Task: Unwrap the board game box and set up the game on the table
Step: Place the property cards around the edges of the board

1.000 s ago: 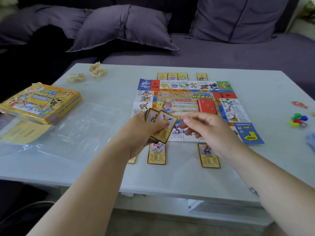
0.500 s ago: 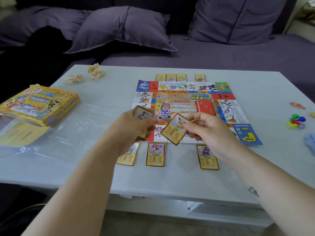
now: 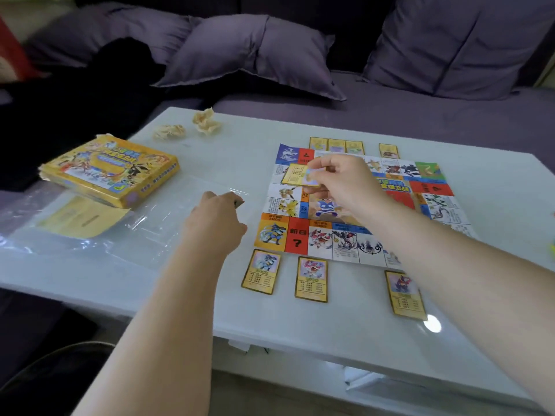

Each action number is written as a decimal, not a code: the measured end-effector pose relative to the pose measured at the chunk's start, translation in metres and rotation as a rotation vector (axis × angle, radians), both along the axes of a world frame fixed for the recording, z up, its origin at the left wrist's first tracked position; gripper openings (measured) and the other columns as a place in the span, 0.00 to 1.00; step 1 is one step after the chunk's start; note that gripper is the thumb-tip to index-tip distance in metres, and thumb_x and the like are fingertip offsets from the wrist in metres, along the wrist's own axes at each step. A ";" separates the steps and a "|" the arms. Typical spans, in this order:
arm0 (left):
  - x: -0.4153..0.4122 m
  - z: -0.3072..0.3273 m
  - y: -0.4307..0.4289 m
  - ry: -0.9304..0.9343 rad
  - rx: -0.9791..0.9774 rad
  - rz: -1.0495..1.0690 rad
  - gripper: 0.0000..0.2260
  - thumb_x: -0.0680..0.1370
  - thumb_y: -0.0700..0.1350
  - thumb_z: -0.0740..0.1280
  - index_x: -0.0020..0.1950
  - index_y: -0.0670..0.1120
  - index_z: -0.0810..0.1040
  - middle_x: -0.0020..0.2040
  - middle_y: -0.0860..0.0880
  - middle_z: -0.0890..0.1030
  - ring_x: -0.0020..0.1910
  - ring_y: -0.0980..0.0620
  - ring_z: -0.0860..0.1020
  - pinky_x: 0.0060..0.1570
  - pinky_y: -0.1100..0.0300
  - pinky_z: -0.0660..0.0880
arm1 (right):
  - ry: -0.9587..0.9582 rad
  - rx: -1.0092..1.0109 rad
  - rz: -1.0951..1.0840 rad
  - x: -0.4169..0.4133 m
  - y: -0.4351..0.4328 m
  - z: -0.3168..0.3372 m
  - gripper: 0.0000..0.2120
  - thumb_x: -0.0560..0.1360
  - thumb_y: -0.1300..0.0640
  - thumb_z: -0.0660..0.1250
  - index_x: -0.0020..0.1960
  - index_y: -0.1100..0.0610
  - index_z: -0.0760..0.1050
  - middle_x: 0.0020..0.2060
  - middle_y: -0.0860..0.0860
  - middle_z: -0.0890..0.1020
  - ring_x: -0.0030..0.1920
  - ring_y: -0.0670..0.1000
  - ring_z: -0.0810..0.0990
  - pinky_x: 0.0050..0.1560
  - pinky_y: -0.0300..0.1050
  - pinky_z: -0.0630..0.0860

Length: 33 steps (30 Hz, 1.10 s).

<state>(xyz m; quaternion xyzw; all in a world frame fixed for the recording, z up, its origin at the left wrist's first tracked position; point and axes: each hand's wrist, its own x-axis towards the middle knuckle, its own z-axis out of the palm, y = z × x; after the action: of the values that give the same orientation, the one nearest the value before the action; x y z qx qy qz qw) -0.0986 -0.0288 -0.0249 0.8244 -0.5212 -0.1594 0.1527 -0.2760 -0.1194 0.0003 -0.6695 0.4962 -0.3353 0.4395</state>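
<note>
**Board laid flat, one card held above its left side**

Game board [image 3: 357, 205] lies spread open on the pale counter [image 3: 210, 310], right of centre, its coloured squares facing up. The right hand [image 3: 345, 181] reaches out over the board's left half and pinches a single yellow card [image 3: 298, 174] between thumb and fingers; the card is off the surface, held above the squares near the board's left edge. The left hand [image 3: 214, 223] is just left of the board, curled closed with the knuckles up; a dark edge shows at its fingertips, but I cannot tell what it grips.

Three gold-framed cards [image 3: 312, 279] lie face up on the counter along the board's near edge, two close together at the left and one apart at the right. More cards [image 3: 336, 144] sit in a row along the far edge.

Left of the left hand a sheet of clear plastic wrap [image 3: 120, 232] lies flat, with a yellow leaflet [image 3: 81, 216] under it. The yellow game box [image 3: 111, 171] rests at the counter's left side, touching the wrap. Two crumpled paper balls [image 3: 205, 121] sit near the far edge. Behind the counter runs a purple sofa [image 3: 390, 112] with cushions [image 3: 249, 52].
</note>
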 end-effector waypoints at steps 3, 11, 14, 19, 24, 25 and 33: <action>0.009 -0.002 0.004 0.016 0.006 -0.023 0.23 0.75 0.40 0.65 0.70 0.52 0.69 0.66 0.45 0.65 0.58 0.43 0.75 0.55 0.55 0.70 | 0.141 -0.118 0.022 0.032 -0.023 -0.007 0.10 0.78 0.62 0.62 0.57 0.57 0.79 0.45 0.48 0.80 0.36 0.43 0.79 0.39 0.32 0.76; 0.023 -0.011 0.009 -0.060 0.026 -0.019 0.21 0.77 0.39 0.61 0.69 0.51 0.68 0.62 0.45 0.70 0.58 0.43 0.75 0.47 0.58 0.68 | 0.394 -0.163 0.176 0.101 -0.059 -0.031 0.12 0.75 0.65 0.65 0.58 0.56 0.78 0.47 0.53 0.77 0.46 0.51 0.78 0.32 0.36 0.68; 0.030 -0.011 0.011 -0.065 0.023 0.028 0.20 0.77 0.40 0.61 0.69 0.51 0.68 0.62 0.45 0.70 0.58 0.43 0.75 0.46 0.58 0.66 | 0.490 -0.200 0.205 0.116 -0.062 -0.037 0.11 0.74 0.62 0.67 0.55 0.54 0.79 0.46 0.50 0.75 0.49 0.51 0.76 0.41 0.40 0.71; 0.039 -0.010 0.015 -0.063 0.031 0.035 0.20 0.76 0.39 0.61 0.67 0.52 0.69 0.61 0.46 0.70 0.56 0.42 0.76 0.45 0.57 0.68 | 0.754 -0.299 0.172 0.120 -0.065 -0.048 0.06 0.74 0.51 0.69 0.51 0.47 0.78 0.53 0.47 0.79 0.56 0.51 0.76 0.52 0.46 0.67; 0.040 -0.009 0.017 -0.049 0.031 0.041 0.21 0.75 0.38 0.62 0.67 0.52 0.69 0.61 0.46 0.70 0.56 0.42 0.76 0.45 0.56 0.69 | 0.783 -0.448 0.162 0.113 -0.064 -0.045 0.10 0.77 0.51 0.65 0.58 0.47 0.77 0.57 0.48 0.77 0.62 0.54 0.71 0.58 0.49 0.63; 0.040 -0.008 0.018 -0.048 0.032 0.042 0.21 0.75 0.38 0.62 0.67 0.52 0.69 0.61 0.46 0.70 0.56 0.42 0.76 0.45 0.56 0.69 | 0.772 -0.492 0.194 0.112 -0.062 -0.042 0.12 0.78 0.54 0.62 0.60 0.47 0.77 0.59 0.48 0.77 0.63 0.54 0.70 0.58 0.49 0.63; 0.037 -0.004 0.019 -0.028 0.018 0.086 0.19 0.76 0.41 0.62 0.67 0.52 0.69 0.61 0.47 0.69 0.55 0.43 0.76 0.43 0.56 0.68 | 1.078 -0.616 0.649 0.094 -0.033 -0.044 0.20 0.77 0.64 0.51 0.65 0.52 0.71 0.66 0.47 0.72 0.66 0.50 0.68 0.64 0.51 0.59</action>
<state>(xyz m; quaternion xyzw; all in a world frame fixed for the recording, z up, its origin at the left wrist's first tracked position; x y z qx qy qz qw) -0.0614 -0.0101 -0.0286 0.8496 -0.4858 -0.1458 0.1446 -0.1824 -0.1521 -0.0437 -0.9509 0.3022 0.0662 0.0002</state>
